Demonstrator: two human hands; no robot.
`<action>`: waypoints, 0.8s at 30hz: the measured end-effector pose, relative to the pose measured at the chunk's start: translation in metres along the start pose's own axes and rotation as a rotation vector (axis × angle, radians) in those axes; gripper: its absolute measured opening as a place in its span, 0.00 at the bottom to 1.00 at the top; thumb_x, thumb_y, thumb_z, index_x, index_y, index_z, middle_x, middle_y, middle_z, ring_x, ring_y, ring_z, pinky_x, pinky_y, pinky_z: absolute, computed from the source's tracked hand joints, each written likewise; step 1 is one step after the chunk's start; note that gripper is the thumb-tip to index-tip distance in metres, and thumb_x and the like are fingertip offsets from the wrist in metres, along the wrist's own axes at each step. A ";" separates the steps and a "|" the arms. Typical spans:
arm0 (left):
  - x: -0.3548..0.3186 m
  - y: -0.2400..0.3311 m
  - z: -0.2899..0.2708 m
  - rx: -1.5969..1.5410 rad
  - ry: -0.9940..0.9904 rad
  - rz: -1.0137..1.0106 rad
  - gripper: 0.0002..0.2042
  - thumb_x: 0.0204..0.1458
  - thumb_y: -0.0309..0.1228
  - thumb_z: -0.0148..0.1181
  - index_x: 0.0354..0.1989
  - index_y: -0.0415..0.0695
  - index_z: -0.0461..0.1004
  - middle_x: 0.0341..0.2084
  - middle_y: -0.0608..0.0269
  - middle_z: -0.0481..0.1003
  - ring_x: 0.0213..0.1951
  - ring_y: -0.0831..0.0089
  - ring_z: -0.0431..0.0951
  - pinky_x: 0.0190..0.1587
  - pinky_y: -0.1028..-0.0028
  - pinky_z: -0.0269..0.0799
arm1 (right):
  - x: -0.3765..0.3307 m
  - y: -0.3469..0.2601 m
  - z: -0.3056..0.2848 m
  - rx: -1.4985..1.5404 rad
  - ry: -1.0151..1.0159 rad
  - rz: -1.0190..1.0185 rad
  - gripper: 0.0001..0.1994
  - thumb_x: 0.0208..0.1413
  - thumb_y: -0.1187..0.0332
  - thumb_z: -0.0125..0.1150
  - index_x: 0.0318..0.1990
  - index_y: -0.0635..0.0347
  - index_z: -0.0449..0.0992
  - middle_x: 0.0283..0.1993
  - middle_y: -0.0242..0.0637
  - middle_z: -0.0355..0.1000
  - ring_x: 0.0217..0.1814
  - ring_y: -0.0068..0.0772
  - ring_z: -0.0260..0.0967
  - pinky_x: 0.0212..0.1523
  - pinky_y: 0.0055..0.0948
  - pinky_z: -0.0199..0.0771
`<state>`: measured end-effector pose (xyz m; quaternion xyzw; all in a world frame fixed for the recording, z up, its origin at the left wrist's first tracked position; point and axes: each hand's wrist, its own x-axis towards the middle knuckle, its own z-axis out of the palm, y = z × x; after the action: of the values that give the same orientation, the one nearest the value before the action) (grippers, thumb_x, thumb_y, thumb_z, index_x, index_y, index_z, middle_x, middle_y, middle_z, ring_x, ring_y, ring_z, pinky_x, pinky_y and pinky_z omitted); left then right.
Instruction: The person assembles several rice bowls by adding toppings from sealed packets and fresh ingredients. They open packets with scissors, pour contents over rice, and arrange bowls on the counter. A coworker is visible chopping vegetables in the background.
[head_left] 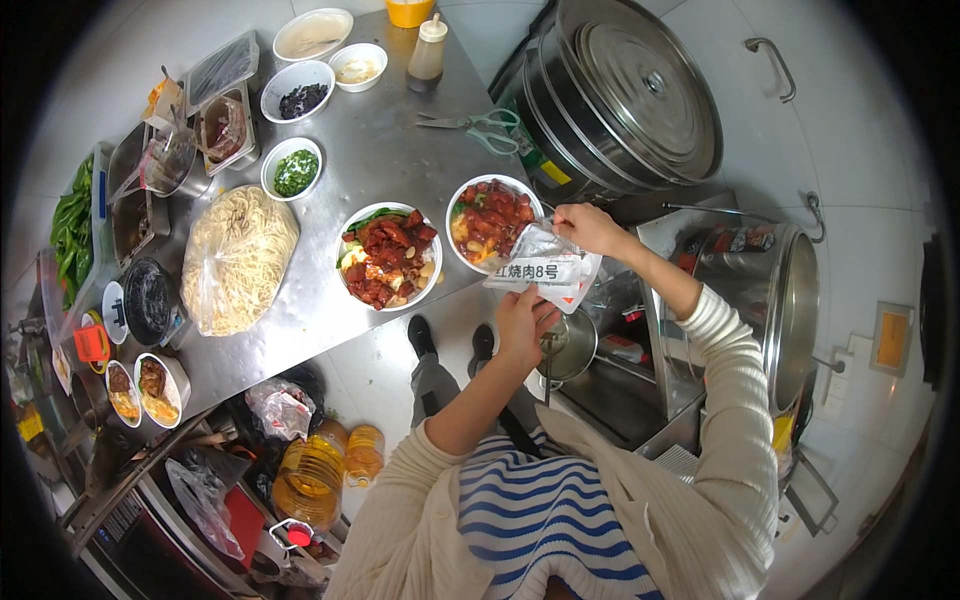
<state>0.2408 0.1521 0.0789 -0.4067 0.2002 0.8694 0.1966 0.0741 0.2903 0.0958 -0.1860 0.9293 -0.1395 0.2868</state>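
A clear plastic food pouch point(578, 268) with a white printed label hangs between my hands, at the right edge of a bowl. Up at its top corner, my right hand point(592, 232) pinches it. My left hand point(523, 322) grips its lower edge with thumb and fingers. The pouch's lower right part looks mostly flat. Beneath and left of it sits a white bowl of glossy red-brown meat chunks point(491, 222) with yellow pieces. Just left stands a second white bowl of meat point(384, 258), with green vegetables, egg and pale beans or nuts showing.
The steel table point(350, 120) carries a bag of noodles point(240, 260), a bowl of chopped scallions point(294, 169), green-handled scissors point(480, 127) and a squeeze bottle point(427, 55). Large steel pots point(650, 80) stand at the right. Oil jugs point(310, 480) sit on the floor below the table.
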 end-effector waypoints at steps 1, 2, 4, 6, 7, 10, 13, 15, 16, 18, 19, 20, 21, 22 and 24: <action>0.000 0.000 -0.001 0.006 0.008 0.003 0.13 0.55 0.33 0.55 0.44 0.40 0.63 0.36 0.60 0.69 0.40 0.67 0.76 0.37 0.69 0.78 | -0.002 0.001 0.002 0.028 0.003 -0.001 0.09 0.51 0.63 0.57 0.32 0.59 0.75 0.30 0.43 0.75 0.35 0.46 0.73 0.35 0.41 0.70; 0.001 0.000 -0.002 0.013 0.015 0.006 0.13 0.55 0.33 0.55 0.43 0.41 0.64 0.36 0.60 0.69 0.39 0.67 0.76 0.37 0.69 0.78 | -0.003 0.000 0.004 0.022 0.007 0.003 0.09 0.52 0.63 0.57 0.32 0.59 0.75 0.30 0.43 0.75 0.35 0.47 0.73 0.35 0.41 0.70; 0.001 0.000 -0.003 0.022 0.028 0.014 0.12 0.55 0.33 0.55 0.42 0.41 0.64 0.36 0.61 0.69 0.39 0.68 0.76 0.36 0.70 0.78 | -0.004 0.000 0.007 0.017 0.027 -0.024 0.08 0.52 0.65 0.57 0.32 0.60 0.74 0.27 0.44 0.73 0.31 0.45 0.72 0.32 0.38 0.69; 0.000 0.000 -0.003 0.027 0.038 0.023 0.12 0.54 0.33 0.56 0.41 0.41 0.65 0.36 0.61 0.70 0.39 0.68 0.76 0.36 0.71 0.77 | -0.005 -0.002 0.008 0.017 0.045 -0.044 0.07 0.53 0.66 0.58 0.32 0.61 0.73 0.26 0.44 0.73 0.29 0.45 0.72 0.31 0.37 0.69; 0.000 0.000 -0.003 0.026 0.037 0.027 0.11 0.54 0.33 0.56 0.41 0.41 0.65 0.36 0.61 0.70 0.39 0.68 0.76 0.36 0.71 0.77 | -0.005 -0.002 0.008 0.017 0.055 -0.050 0.07 0.53 0.66 0.58 0.32 0.61 0.73 0.26 0.44 0.73 0.29 0.45 0.72 0.31 0.37 0.69; -0.002 0.002 -0.003 0.019 0.028 0.041 0.11 0.54 0.33 0.56 0.40 0.42 0.65 0.36 0.61 0.69 0.39 0.68 0.75 0.38 0.70 0.77 | -0.006 -0.004 0.008 0.013 0.086 -0.060 0.07 0.53 0.66 0.57 0.31 0.61 0.73 0.26 0.44 0.73 0.29 0.45 0.72 0.31 0.38 0.69; -0.004 0.004 -0.003 0.004 0.016 0.053 0.11 0.54 0.33 0.56 0.40 0.42 0.65 0.37 0.60 0.68 0.40 0.66 0.75 0.40 0.68 0.76 | -0.003 -0.005 0.008 0.009 0.067 -0.063 0.07 0.52 0.68 0.58 0.36 0.61 0.72 0.26 0.44 0.72 0.29 0.46 0.72 0.30 0.38 0.68; -0.004 0.005 -0.003 0.006 0.038 0.053 0.11 0.54 0.33 0.56 0.41 0.41 0.64 0.37 0.59 0.68 0.41 0.65 0.75 0.41 0.66 0.76 | 0.001 -0.005 0.007 0.035 0.070 -0.070 0.11 0.51 0.70 0.59 0.41 0.60 0.70 0.25 0.45 0.72 0.28 0.47 0.71 0.30 0.38 0.67; -0.003 0.005 -0.002 -0.009 0.031 0.038 0.12 0.54 0.32 0.56 0.41 0.41 0.64 0.38 0.59 0.68 0.41 0.65 0.75 0.41 0.65 0.76 | 0.004 -0.005 0.007 0.062 0.087 -0.078 0.14 0.51 0.71 0.59 0.45 0.60 0.69 0.24 0.46 0.71 0.28 0.47 0.71 0.29 0.38 0.67; -0.001 0.004 0.000 -0.028 0.034 0.024 0.13 0.54 0.32 0.57 0.42 0.40 0.64 0.38 0.58 0.68 0.42 0.64 0.74 0.42 0.65 0.76 | 0.012 -0.005 0.005 0.067 0.074 -0.113 0.19 0.50 0.72 0.60 0.50 0.60 0.65 0.22 0.46 0.70 0.27 0.47 0.70 0.29 0.38 0.67; 0.000 0.004 0.000 -0.034 0.033 0.020 0.13 0.54 0.32 0.57 0.42 0.40 0.63 0.39 0.58 0.67 0.42 0.64 0.74 0.42 0.64 0.76 | 0.016 -0.005 0.004 0.046 0.042 -0.140 0.22 0.50 0.73 0.60 0.53 0.60 0.63 0.22 0.46 0.69 0.26 0.47 0.70 0.29 0.37 0.66; 0.000 0.003 0.001 -0.039 0.033 0.016 0.13 0.54 0.31 0.57 0.42 0.40 0.63 0.39 0.58 0.67 0.42 0.64 0.74 0.42 0.64 0.76 | 0.019 -0.005 0.004 0.029 0.019 -0.171 0.24 0.49 0.73 0.60 0.55 0.61 0.61 0.21 0.46 0.68 0.26 0.47 0.70 0.29 0.37 0.66; 0.001 0.003 0.001 -0.044 0.031 0.014 0.13 0.54 0.31 0.57 0.42 0.39 0.63 0.39 0.57 0.67 0.41 0.64 0.74 0.42 0.64 0.77 | 0.020 -0.005 0.005 0.021 0.023 -0.171 0.24 0.49 0.73 0.61 0.55 0.61 0.61 0.22 0.45 0.68 0.26 0.46 0.69 0.29 0.37 0.66; 0.002 0.003 0.002 -0.049 0.033 0.012 0.13 0.54 0.31 0.57 0.42 0.39 0.63 0.39 0.57 0.67 0.41 0.64 0.75 0.42 0.64 0.77 | 0.022 -0.005 0.005 0.017 0.035 -0.174 0.24 0.50 0.73 0.61 0.55 0.61 0.61 0.22 0.45 0.68 0.26 0.45 0.69 0.29 0.37 0.66; 0.003 0.003 0.002 -0.055 0.048 0.011 0.13 0.54 0.31 0.57 0.43 0.39 0.63 0.39 0.57 0.66 0.41 0.64 0.75 0.42 0.65 0.77 | 0.023 -0.004 0.006 0.023 0.027 -0.151 0.24 0.50 0.73 0.61 0.55 0.62 0.61 0.22 0.44 0.68 0.26 0.44 0.69 0.29 0.37 0.66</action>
<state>0.2364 0.1511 0.0780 -0.4318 0.1830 0.8655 0.1758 0.0609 0.2759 0.0817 -0.2503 0.9148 -0.1737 0.2652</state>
